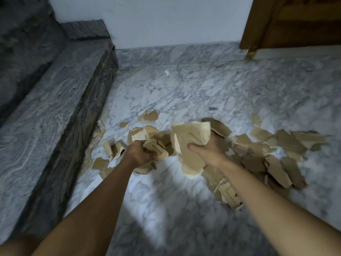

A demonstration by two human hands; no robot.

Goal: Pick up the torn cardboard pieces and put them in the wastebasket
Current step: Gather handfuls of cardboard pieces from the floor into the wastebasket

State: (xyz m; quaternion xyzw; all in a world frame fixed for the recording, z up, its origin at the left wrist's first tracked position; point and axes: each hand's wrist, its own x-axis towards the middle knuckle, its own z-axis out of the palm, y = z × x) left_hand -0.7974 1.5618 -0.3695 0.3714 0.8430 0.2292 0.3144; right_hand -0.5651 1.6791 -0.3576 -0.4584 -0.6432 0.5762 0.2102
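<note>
Torn brown cardboard pieces lie scattered over a white marble floor (166, 89). My left hand (139, 154) grips a bunch of small cardboard pieces (156, 143) just above the floor. My right hand (208, 150) grips a large pale cardboard piece (190, 141) that stands up from my fingers and hangs down below them. A heap of cardboard pieces (276, 156) lies to the right of my right hand. Smaller scraps (114, 150) lie to the left by the step. No wastebasket is in view.
A grey marble step (55, 126) runs along the left side, with a second step behind it. A white wall (166, 21) stands at the back. A wooden door (295, 21) closes the far right corner. A small white scrap (167, 72) lies farther back.
</note>
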